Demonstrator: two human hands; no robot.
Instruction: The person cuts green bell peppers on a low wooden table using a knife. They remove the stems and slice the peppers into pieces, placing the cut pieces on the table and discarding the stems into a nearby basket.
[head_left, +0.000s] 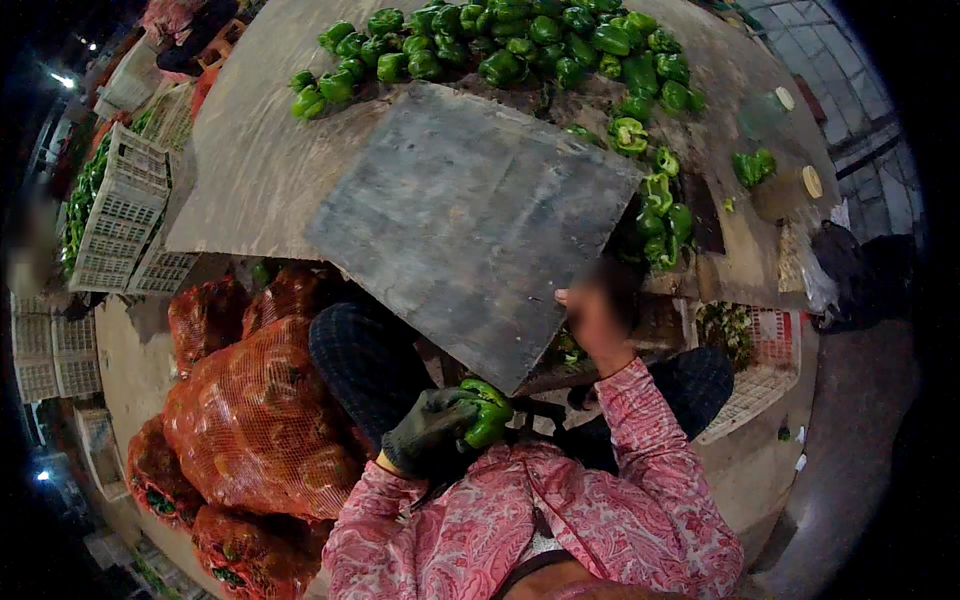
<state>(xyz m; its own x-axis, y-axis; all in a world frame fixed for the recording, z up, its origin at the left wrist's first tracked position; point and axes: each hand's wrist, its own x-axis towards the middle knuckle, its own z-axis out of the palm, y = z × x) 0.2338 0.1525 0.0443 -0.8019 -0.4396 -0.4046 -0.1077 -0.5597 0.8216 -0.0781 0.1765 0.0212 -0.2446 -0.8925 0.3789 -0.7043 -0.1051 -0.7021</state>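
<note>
Wrapped in a dark work glove, my left hand (425,435) grips a whole green bell pepper (487,415) low in front of me, just below the near corner of a grey board (470,220). The board lies flat and slanted over my lap and the table. My bare right hand (600,325) is at the board's right edge, its thumb pointing left over the surface. The other fingers are blurred and dark, so whether they hold anything is unclear. Cut, opened green peppers (655,195) lie beyond that hand, along the board's right side.
Whole green peppers (500,35) are heaped beyond the board. Orange net sacks (265,420) crowd my left knee; white plastic crates (125,210) stand farther left. At right are a lidded jar (785,190), a dark bag (860,270) and a low crate (755,400).
</note>
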